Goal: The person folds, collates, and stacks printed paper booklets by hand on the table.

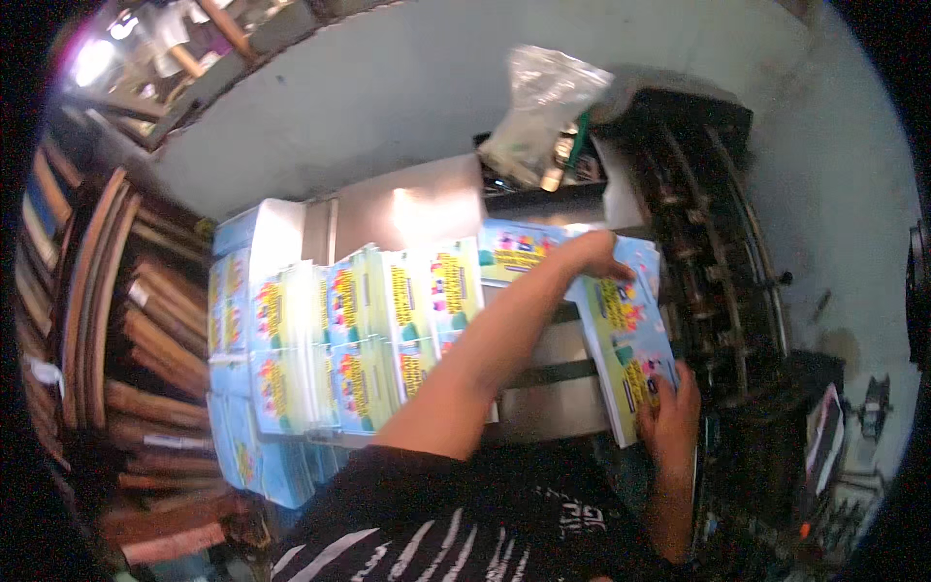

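A stack of light-blue printed booklets point(624, 335), with yellow lettering and colourful figures, lies tilted on the metal table at the right. My left hand point(593, 254) reaches across and grips its far end, fingers partly hidden. At the near right corner my right hand point(671, 415) holds the stack, thumb on top and the other fingers mostly out of sight. Beside the left wrist, another printed booklet pile point(519, 242) lies flat. Left of my forearm stand several rows of matching booklets point(354, 301), packed close together.
A dark machine with rollers and bars point(713, 242) stands close on the right. Behind the table, a clear plastic bag point(543, 107) sits on a black tray point(548, 202) of small items. Wooden boards point(102, 301) fill racks at the left. A grey wall point(388, 107) rises behind.
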Action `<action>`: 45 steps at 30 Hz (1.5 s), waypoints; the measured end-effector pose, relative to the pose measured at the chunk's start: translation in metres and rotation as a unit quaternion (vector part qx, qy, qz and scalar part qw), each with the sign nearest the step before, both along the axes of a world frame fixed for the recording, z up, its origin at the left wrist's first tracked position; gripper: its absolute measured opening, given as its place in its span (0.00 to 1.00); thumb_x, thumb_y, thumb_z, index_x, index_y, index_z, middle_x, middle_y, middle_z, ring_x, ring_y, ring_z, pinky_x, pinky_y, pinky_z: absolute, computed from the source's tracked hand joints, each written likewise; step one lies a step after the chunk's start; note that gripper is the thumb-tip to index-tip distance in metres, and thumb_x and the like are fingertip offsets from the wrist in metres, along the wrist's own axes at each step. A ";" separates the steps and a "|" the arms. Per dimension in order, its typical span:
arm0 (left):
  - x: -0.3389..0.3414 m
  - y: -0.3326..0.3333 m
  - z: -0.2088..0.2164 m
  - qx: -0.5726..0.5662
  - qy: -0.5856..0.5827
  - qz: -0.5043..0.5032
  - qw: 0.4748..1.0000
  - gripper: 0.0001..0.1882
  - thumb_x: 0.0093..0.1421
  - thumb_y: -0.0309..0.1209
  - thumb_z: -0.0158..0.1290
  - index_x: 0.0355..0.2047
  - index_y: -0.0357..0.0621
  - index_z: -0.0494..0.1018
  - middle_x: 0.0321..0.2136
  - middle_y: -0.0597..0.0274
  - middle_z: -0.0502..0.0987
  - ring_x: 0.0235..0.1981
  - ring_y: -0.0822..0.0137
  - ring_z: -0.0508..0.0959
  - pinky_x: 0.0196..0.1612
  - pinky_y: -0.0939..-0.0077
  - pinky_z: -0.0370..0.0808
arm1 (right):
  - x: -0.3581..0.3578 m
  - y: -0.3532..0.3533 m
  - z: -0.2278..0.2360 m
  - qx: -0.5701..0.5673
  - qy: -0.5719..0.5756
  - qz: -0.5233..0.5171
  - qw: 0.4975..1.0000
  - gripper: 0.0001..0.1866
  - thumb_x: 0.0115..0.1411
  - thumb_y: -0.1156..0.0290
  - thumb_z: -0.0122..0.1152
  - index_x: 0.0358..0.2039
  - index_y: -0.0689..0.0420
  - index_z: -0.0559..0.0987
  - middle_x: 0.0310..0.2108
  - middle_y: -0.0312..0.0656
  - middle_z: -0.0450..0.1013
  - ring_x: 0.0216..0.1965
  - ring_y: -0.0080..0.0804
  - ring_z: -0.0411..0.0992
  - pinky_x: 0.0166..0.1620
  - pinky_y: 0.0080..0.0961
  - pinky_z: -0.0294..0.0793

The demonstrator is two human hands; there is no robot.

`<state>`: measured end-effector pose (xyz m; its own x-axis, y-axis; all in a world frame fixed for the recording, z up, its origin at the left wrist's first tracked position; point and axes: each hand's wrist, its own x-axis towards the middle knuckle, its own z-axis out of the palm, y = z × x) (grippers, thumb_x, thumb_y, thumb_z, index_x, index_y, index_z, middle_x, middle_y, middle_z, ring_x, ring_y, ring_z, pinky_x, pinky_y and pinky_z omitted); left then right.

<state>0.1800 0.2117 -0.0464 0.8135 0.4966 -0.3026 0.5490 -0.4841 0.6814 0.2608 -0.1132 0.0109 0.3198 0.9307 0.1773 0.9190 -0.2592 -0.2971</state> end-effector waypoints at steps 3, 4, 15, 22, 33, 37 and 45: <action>-0.017 -0.012 0.024 0.064 0.006 0.051 0.997 0.37 0.42 0.53 0.64 0.45 0.38 0.72 0.43 0.44 0.74 0.45 0.47 0.74 0.48 0.61 0.71 | -0.010 0.009 0.009 -0.096 -0.022 0.007 0.995 0.22 0.45 0.72 0.60 0.44 0.58 0.74 0.58 0.53 0.56 0.60 0.52 0.53 0.61 0.50 0.52; -0.032 -0.023 0.038 0.119 -0.019 0.103 0.987 0.36 0.44 0.52 0.63 0.47 0.38 0.71 0.45 0.45 0.73 0.47 0.46 0.72 0.49 0.61 0.70 | -0.015 0.010 0.014 -0.097 -0.015 0.027 0.995 0.22 0.45 0.72 0.60 0.44 0.58 0.74 0.58 0.53 0.56 0.60 0.52 0.53 0.61 0.50 0.52; -0.432 -0.142 0.080 0.390 -0.021 0.576 0.718 0.22 0.55 0.35 0.56 0.48 0.37 0.68 0.46 0.49 0.69 0.49 0.51 0.68 0.54 0.60 0.64 | -0.096 0.051 0.077 -0.016 0.508 0.146 0.849 0.37 0.52 0.75 0.58 0.61 0.62 0.54 0.59 0.49 0.56 0.58 0.41 0.59 0.60 0.39 0.58; -0.522 -0.178 0.062 0.370 0.162 0.582 0.706 0.27 0.57 0.41 0.53 0.52 0.36 0.65 0.53 0.48 0.65 0.52 0.49 0.66 0.55 0.57 0.62 | -0.272 0.170 -0.015 -0.224 0.635 0.128 0.728 0.43 0.53 0.66 0.64 0.61 0.71 0.50 0.59 0.61 0.55 0.60 0.48 0.58 0.58 0.36 0.62; -0.562 -0.195 0.063 0.282 0.049 0.557 0.780 0.29 0.51 0.37 0.58 0.52 0.38 0.66 0.52 0.49 0.65 0.52 0.48 0.64 0.56 0.55 0.60 | -0.309 0.203 -0.006 -0.256 0.594 -0.029 0.762 0.39 0.49 0.66 0.67 0.57 0.68 0.61 0.48 0.53 0.67 0.47 0.39 0.68 0.47 0.31 0.69; -0.569 -0.193 0.063 0.272 0.026 0.541 0.795 0.29 0.50 0.37 0.59 0.51 0.38 0.67 0.52 0.50 0.65 0.53 0.48 0.63 0.56 0.54 0.59 | -0.352 0.203 -0.012 -0.226 0.649 0.071 0.723 0.34 0.49 0.67 0.67 0.53 0.68 0.64 0.45 0.51 0.69 0.47 0.40 0.68 0.48 0.32 0.70; -0.565 -0.196 0.068 0.263 0.020 0.549 0.793 0.28 0.50 0.34 0.59 0.50 0.37 0.66 0.52 0.48 0.64 0.53 0.47 0.63 0.57 0.54 0.59 | -0.391 0.210 -0.015 -0.195 0.629 0.053 0.750 0.32 0.44 0.77 0.70 0.49 0.66 0.65 0.41 0.49 0.73 0.42 0.36 0.74 0.45 0.32 0.75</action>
